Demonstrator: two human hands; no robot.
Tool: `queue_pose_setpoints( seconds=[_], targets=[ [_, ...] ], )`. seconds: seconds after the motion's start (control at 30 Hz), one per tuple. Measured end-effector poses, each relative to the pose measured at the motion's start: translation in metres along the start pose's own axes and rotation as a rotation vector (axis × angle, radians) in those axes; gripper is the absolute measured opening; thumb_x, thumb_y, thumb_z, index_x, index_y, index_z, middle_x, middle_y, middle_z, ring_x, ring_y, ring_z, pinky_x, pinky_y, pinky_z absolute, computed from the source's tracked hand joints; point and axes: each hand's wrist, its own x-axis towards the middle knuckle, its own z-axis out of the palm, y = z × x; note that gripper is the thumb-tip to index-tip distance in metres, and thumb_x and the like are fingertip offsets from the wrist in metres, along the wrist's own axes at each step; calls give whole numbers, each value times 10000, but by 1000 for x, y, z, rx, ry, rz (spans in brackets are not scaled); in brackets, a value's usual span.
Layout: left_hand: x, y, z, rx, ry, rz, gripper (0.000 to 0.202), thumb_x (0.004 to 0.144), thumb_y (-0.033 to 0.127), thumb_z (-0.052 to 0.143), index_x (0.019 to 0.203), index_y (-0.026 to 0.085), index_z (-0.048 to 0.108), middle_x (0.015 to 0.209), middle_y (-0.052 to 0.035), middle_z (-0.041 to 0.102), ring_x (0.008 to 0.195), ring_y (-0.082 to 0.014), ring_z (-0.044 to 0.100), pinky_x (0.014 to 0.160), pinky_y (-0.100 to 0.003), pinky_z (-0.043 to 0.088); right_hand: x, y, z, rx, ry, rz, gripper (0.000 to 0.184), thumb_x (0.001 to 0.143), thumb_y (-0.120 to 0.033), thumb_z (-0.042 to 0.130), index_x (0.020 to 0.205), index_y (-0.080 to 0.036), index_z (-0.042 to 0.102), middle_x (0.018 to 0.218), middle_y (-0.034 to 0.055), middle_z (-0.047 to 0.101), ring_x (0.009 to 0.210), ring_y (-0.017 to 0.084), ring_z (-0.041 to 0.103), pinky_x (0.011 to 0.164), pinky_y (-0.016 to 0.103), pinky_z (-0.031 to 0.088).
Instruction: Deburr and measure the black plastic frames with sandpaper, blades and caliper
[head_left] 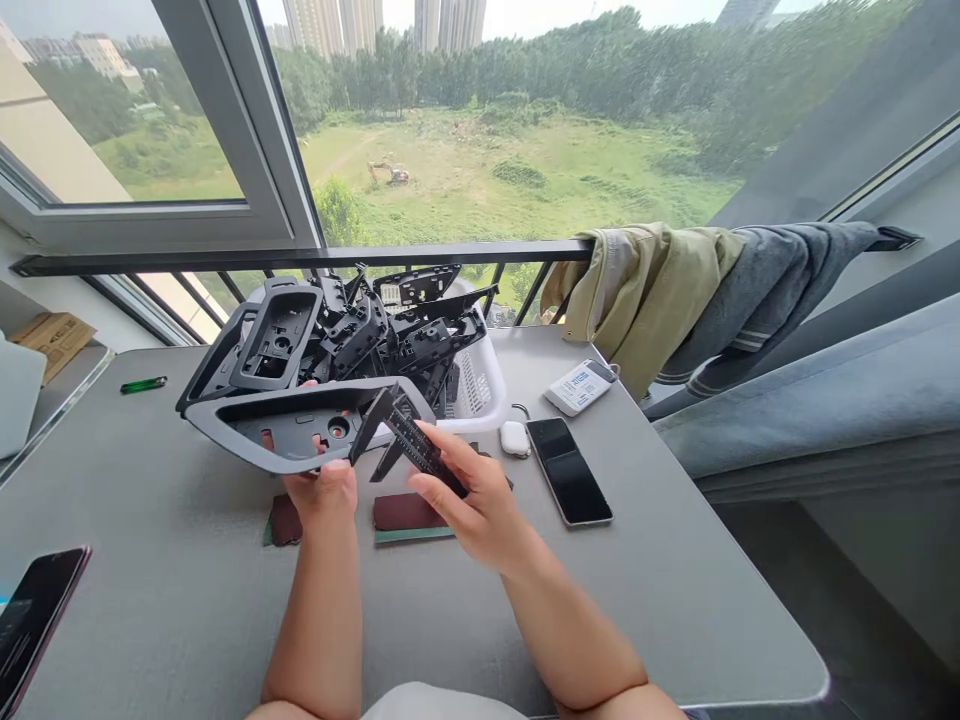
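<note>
On the grey table (675,610), a basket (489,385) holds black parts (431,345), left hand (324,492) gripping a panel (289,432), right hand (480,505) a caliper (418,445).

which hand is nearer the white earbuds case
Right. The right hand is left and in front of the white earbuds case; the left hand is farther left, holding the plastic panel.

Grey tabletop (465,640), white basket (491,385), maroon pieces (409,512), white earbud case (514,438), black phone (570,470), white device (579,387), green object (143,384)

Caliper (421,448) in right hand (484,500), perhaps against gray panel (292,428)
</note>
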Motion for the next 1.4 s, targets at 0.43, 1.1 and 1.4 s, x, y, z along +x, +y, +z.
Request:
queue_pose_setpoints(
  seconds=[0.43,1.1,1.4],
  targets=[
    [0,14,-1,-210,-271,-443,938,601,948,377,1115,242,722,1328,-143,627,1277,-410,523,985,-585,462,3,6,-10,-58,167,-35,313,911,-351,586,1180,-193,600,751,14,667,577,133,554,553,265,485],
    [5,14,3,-293,-276,-969,264,834,309,557,946,160,743,765,-47,761,715,-242,733,755,-382,592,11,10,-39,-362,-30,-207,372,959,-284,537,1327,-228,550,963,69,693,763,180,643,658,279,527],
    [15,22,-2,-310,-230,-802,444,809,386,565,1159,140,685,1057,-149,754,872,-256,733,701,-352,590,8,15,-51,-477,55,-150,399,948,-318,562,1341,-252,584,999,58,750,498,114,532,520,253,495]
  ],
)
